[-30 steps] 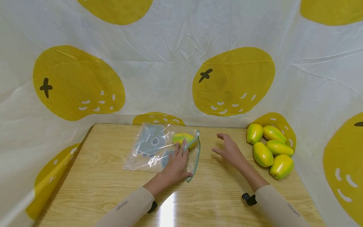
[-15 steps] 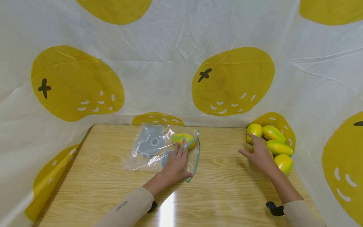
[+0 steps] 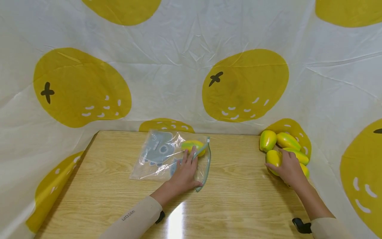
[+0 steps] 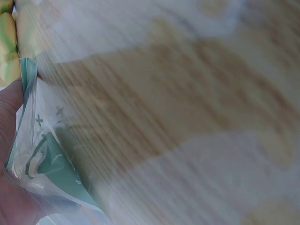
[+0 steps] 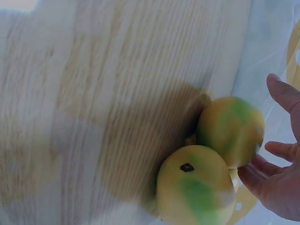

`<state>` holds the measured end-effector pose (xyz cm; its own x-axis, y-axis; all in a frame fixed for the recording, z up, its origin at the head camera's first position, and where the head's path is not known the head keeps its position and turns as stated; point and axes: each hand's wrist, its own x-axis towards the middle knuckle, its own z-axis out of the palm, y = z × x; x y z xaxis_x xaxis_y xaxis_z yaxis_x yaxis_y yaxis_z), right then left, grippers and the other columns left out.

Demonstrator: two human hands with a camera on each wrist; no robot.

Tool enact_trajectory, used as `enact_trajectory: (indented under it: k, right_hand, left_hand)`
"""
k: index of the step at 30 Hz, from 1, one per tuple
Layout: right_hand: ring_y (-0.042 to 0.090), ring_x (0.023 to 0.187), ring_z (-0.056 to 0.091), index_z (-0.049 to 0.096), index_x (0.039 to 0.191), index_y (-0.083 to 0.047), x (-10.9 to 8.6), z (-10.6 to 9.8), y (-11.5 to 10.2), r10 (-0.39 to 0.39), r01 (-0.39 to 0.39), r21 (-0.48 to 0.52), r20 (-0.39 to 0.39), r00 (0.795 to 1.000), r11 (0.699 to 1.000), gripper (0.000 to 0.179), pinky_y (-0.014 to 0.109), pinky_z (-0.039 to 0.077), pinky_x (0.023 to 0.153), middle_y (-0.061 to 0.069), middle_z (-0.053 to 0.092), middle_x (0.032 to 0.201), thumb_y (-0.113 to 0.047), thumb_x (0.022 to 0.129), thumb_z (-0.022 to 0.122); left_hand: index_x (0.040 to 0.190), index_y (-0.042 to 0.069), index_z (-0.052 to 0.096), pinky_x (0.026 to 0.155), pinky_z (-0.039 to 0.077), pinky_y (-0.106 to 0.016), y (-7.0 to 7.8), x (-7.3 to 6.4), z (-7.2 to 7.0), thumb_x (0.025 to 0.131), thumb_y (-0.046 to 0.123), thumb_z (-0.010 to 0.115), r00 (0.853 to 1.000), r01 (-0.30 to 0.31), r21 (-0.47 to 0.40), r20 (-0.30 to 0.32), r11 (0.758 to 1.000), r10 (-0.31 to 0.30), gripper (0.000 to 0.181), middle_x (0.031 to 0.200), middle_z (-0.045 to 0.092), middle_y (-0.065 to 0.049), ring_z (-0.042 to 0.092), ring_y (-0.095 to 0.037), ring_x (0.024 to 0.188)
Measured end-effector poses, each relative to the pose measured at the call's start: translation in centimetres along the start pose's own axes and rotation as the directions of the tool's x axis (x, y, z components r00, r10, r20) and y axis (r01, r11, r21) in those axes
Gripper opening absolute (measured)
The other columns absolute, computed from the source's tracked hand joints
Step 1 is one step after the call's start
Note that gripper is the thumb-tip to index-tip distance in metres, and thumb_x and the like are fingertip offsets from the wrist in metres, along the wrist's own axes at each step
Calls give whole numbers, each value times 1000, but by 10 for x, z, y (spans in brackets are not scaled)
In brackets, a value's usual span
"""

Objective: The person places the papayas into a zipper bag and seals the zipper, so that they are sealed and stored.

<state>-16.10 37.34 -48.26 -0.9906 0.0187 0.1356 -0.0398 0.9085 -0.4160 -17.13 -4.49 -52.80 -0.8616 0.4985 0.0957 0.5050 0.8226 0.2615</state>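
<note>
My left hand (image 3: 186, 172) lies with spread fingers on a clear zip bag (image 3: 140, 169), printed with a blue-grey cartoon creature. One yellow-green mango (image 3: 188, 145) is inside the bag, close to its green-edged mouth. In the left wrist view, the thumb (image 4: 9, 105) lies along the green zip edge (image 4: 28, 70). At the right, my right hand (image 3: 289, 167) reaches over the near-left mango (image 3: 273, 157) of a group. The thumb is at its left side and the fingers at its upper right. From the right wrist, the fingers look loosely spread beside two mangoes (image 5: 229, 131).
Other mangoes sit close around the right hand: one at the back left (image 3: 268, 140), another at the back (image 3: 288, 141), and others partly behind the hand. A white cloth with printed yellow fruit (image 3: 167, 96) stands around the wooden table (image 3: 232, 199).
My right hand has moved right from beside the bag to the mango group, coming down around the near-left mango. My left hand and the bag have stayed in place.
</note>
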Motion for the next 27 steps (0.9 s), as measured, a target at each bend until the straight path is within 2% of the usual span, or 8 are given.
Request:
enact_trajectory:
  k: [8, 18, 27]
  right_hand:
    - [66, 115, 42, 34, 145, 23, -3, 4, 5, 27, -26, -42, 21, 999, 999, 94, 74, 40, 93, 51, 41, 131, -31, 86, 84]
    - [67, 112, 48, 51, 134, 16, -6, 15, 2, -66, 65, -53, -31, 997, 996, 75, 75, 41, 90, 46, 47, 130, -21, 81, 88]
    - [68, 116, 44, 49, 138, 10, -12, 21, 3, -63, 63, 1, -30, 998, 998, 72, 77, 40, 89, 48, 45, 132, -18, 83, 86]
  left_hand:
    - [160, -1, 29, 103, 41, -76, 0, 0, 0, 72, 58, 89, 1000, -4, -24, 3, 1000, 4, 121, 174, -7, -15, 7, -49, 158]
    - [158, -2, 33, 102, 44, -74, 1, -1, -2, 73, 61, 87, 1000, -1, 22, -1, 1000, 2, 119, 174, -5, -16, 11, -49, 157]
    - [158, -1, 33, 105, 42, -73, 1, -3, -2, 73, 60, 87, 1000, 5, 16, 9, 1000, -6, 118, 174, -6, -16, 9, -47, 158]
